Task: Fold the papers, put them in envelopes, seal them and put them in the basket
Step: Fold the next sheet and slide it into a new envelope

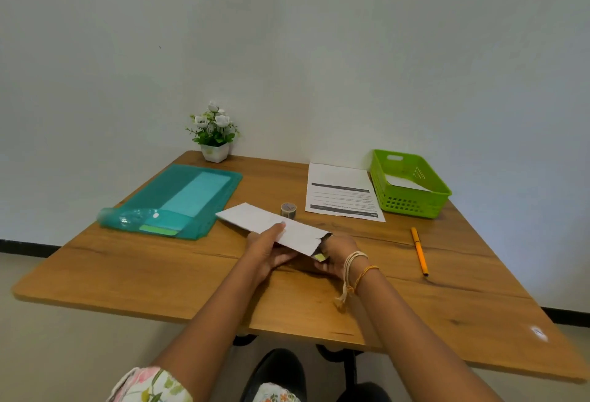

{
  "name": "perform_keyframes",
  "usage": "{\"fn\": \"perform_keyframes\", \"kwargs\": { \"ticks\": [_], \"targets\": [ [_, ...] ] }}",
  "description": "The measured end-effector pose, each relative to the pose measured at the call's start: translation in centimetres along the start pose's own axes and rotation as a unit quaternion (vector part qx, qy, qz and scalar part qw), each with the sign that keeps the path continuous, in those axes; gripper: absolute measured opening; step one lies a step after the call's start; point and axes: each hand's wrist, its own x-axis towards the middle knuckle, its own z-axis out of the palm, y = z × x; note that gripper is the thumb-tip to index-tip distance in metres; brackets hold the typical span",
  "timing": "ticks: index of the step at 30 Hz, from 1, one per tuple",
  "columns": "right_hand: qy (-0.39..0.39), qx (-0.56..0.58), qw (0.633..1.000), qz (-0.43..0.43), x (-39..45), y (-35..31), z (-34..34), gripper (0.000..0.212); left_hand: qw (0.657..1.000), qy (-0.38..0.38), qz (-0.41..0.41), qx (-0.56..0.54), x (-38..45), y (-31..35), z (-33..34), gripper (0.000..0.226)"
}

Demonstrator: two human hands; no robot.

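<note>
Fingers: the left hand (266,251) held the white envelope (274,226) from underneath, its thumb laid flat on the upper face; the right hand (335,256) was curled at the envelope's open end, pinching the flap area where a small yellow-green patch showed.
Envelope position: raised a little above the wooden table (159,270), tilted, its far corner pointing toward the teal document folder (178,200).
Envelope contents: whether a folded paper was already inside could not be told.
Handling: judged very light and thin, fairly limp across its length, so it would sag if held by one corner; support under the middle plus a pinch at the open end looked the sound way to hold it.
Fragility: paper creases and tears easily at the flap; light pressure seemed enough.
Seal: a small tape roll (288,210) stood just beyond the envelope, probably for closing the flap.
Papers left: a printed sheet (343,191) lay flat beside the green basket (412,207), unfolded.
Basket: it already held something white, likely a finished envelope.
Other things: an orange pen (419,251) lay to the right, well apart from the hands; a potted white flower (214,133) stood at the far edge.
</note>
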Motion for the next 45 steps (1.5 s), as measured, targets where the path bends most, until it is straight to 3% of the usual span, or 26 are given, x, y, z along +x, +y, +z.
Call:
{"fn": "perform_keyframes", "kwargs": {
  "ticks": [2,4,7,11,13,16,18,20,23,26,32,38,45],
  "targets": [
    [-0.003,-0.046,0.999,0.009,0.5,-0.3,-1.5,0.021,0.984,0.147,0.034,0.097,-0.3,-0.3,0.4,0.048],
    [-0.004,-0.113,0.994,-0.002,0.8,-0.5,-2.8,0.018,0.948,0.242,0.095,0.184,-0.8,-0.9,0.8,0.055],
    [0.031,-0.206,0.977,-0.044,1.9,-0.5,-4.2,0.010,0.899,0.277,0.175,0.292,-1.6,-2.5,1.4,0.067],
    [0.126,-0.305,0.934,-0.139,4.3,0.1,-5.7,0.034,0.840,0.298,0.250,0.377,-2.8,-4.0,2.7,0.061],
    [0.122,-0.334,0.919,-0.168,4.9,0.3,-6.0,0.033,0.779,0.265,0.320,0.470,-2.6,-4.7,2.7,0.047],
    [0.093,-0.367,0.909,-0.175,4.4,0.0,-6.4,0.016,0.666,0.139,0.420,0.601,-1.9,-5.0,2.8,0.025],
    [0.089,-0.372,0.905,-0.185,4.6,-0.2,-6.7,0.012,0.620,0.004,0.406,0.672,-1.2,-4.9,3.1,0.030],
    [0.105,-0.337,0.915,-0.195,4.9,-0.3,-7.2,0.012,0.582,-0.108,0.338,0.732,-0.5,-4.7,3.4,0.043],
    [0.159,-0.266,0.929,-0.203,5.1,0.1,-7.9,0.029,0.498,-0.126,0.299,0.804,0.1,-5.2,3.3,0.052],
    [0.181,-0.235,0.920,-0.255,4.7,1.2,-7.6,0.030,0.481,-0.111,0.306,0.814,0.2,-6.0,3.1,0.053],
    [0.120,-0.323,0.860,-0.376,3.7,4.0,-6.5,0.028,0.477,-0.088,0.331,0.809,0.2,-6.8,2.8,0.053],
    [0.155,-0.340,0.839,-0.397,4.0,3.8,-7.4,0.032,0.484,-0.087,0.323,0.808,0.1,-6.7,2.9,0.053],
    [0.121,-0.521,0.738,-0.412,3.3,4.8,-7.1,0.036,0.483,-0.081,0.333,0.806,0.2,-6.8,2.8,0.053]
  ]
}}
